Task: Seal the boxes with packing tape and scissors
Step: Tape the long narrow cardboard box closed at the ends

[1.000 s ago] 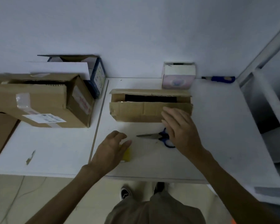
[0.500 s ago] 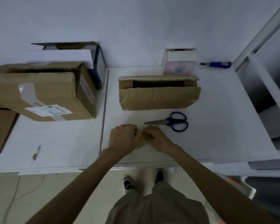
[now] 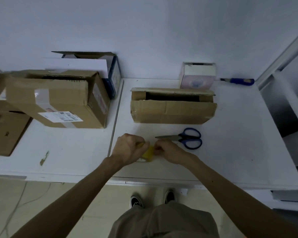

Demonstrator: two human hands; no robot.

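The job is at its start: no fresh strip shows on any box, as far as can be seen. Take the tape [image 3: 149, 152] as the centre of the dial. It sits low over the near edge of the table [image 3: 230, 152], a yellowish roll held between both hands. The left hand [image 3: 129, 148] has its fingers curled round the roll from 9 o'clock. The right hand [image 3: 169, 152] comes in from 3 o'clock with fingertips pinched against the roll's rim. This looks like picking for the loose end, though whether any tape is peeled free is too small to tell.

The scissors [image 3: 184, 138] lie closed and flat on the table at 2 o'clock, near the right hand but not touched. The box [image 3: 172, 109] stands at 12 to 1 o'clock with a dark gap along its top, so its flaps are not closed. The big box [image 3: 58, 98] at 10 o'clock carries an old label and old tape, and its top also gapes. The small box [image 3: 197, 75] at 1 o'clock, against the wall, looks open on top too.

What is left is nearly everything: freeing the end, pulling a length, closing flaps, laying tape, cutting, and repeating for each box.
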